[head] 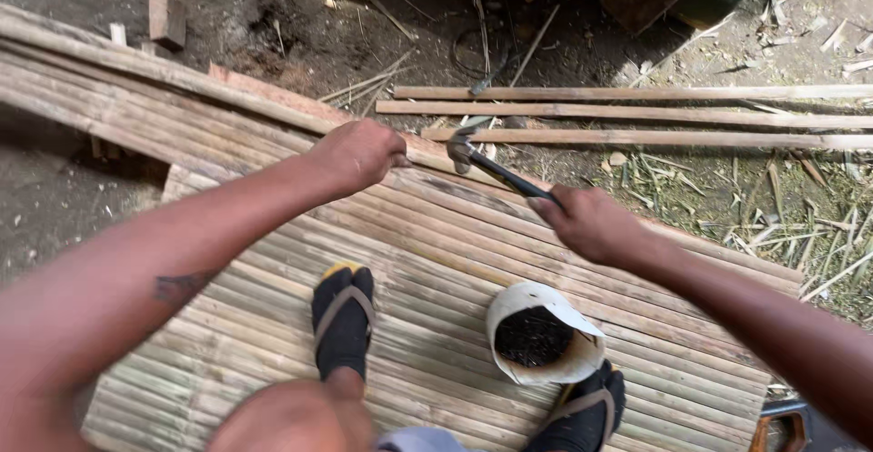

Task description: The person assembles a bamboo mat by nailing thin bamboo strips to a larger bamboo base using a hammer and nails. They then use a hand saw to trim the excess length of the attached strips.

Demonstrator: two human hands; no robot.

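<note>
Head view looked down where we crouched on a bamboo slat panel [273, 261], our right hand [591, 225] wrapped tight around a hammer [491, 168], its head at the panel's far edge, our left hand [359, 152] pinching something unseen there, a white cup of dark nails [541, 336] between our feet.

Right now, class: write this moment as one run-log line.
left hand: pressing on bamboo panel edge | right hand: gripping hammer | white container: by right foot
</note>
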